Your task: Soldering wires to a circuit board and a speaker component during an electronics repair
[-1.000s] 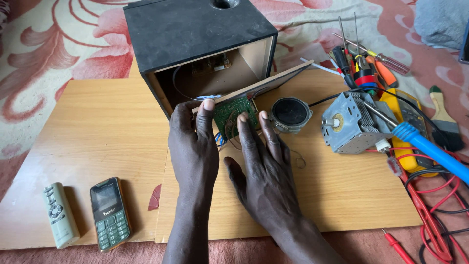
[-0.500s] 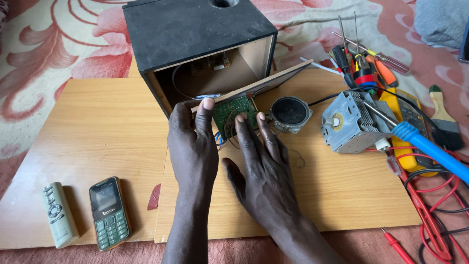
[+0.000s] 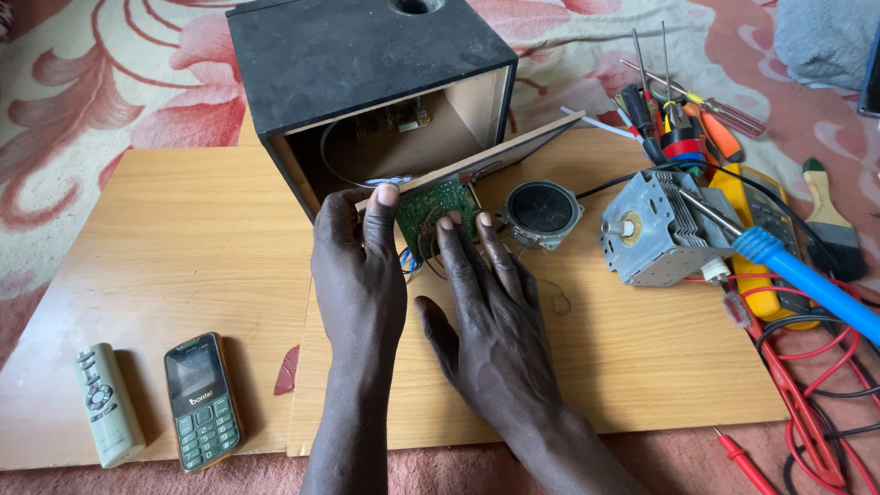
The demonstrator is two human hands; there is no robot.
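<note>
A black speaker box (image 3: 367, 64) lies on its side on a wooden board (image 3: 183, 238), its open face toward me. A green circuit board (image 3: 431, 206) leans at the opening, fixed to a thin wooden panel (image 3: 513, 151). My left hand (image 3: 357, 275) grips the circuit board's left edge, index finger on top. Resting flat, my right hand (image 3: 486, 321) has its fingertips pressing on the circuit board's face. A round black speaker driver (image 3: 541, 211) lies just right of the board, joined by thin wires.
A grey metal transformer block (image 3: 660, 229) sits to the right with a blue-handled soldering iron (image 3: 807, 280). Screwdrivers (image 3: 678, 119), a yellow multimeter (image 3: 765, 247), a paintbrush (image 3: 830, 220) and red leads (image 3: 807, 385) crowd the right side. A small remote (image 3: 108, 403) and a keypad phone (image 3: 202, 399) lie front left.
</note>
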